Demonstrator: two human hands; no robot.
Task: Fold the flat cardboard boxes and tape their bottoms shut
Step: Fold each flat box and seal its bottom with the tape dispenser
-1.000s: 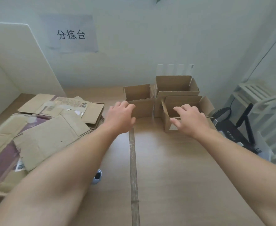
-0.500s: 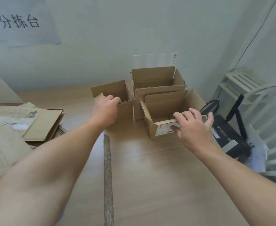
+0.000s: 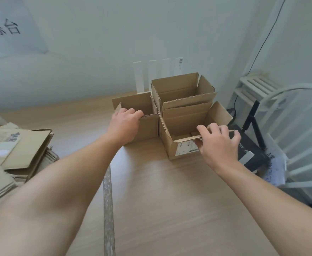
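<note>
Three folded cardboard boxes stand open-topped at the far side of the wooden table (image 3: 170, 191). My left hand (image 3: 124, 124) grips the near rim of the left box (image 3: 147, 126), fingers curled over its edge. My right hand (image 3: 218, 143) grips the near wall of the right box (image 3: 181, 146), which has a white label, fingers hooked inside and thumb on the outside. The third box (image 3: 179, 89) stands behind them against the wall. A stack of flat cardboard (image 3: 18, 150) lies at the left.
A white router's antennas (image 3: 157, 71) rise behind the boxes. A black router (image 3: 251, 150) on papers sits at the table's right edge, with a white chair (image 3: 299, 126) beyond. A metal seam strip (image 3: 108, 209) runs down the table's middle.
Both hands reached forward from above the table and took hold of the two front boxes. My view has moved closer and to the right.
</note>
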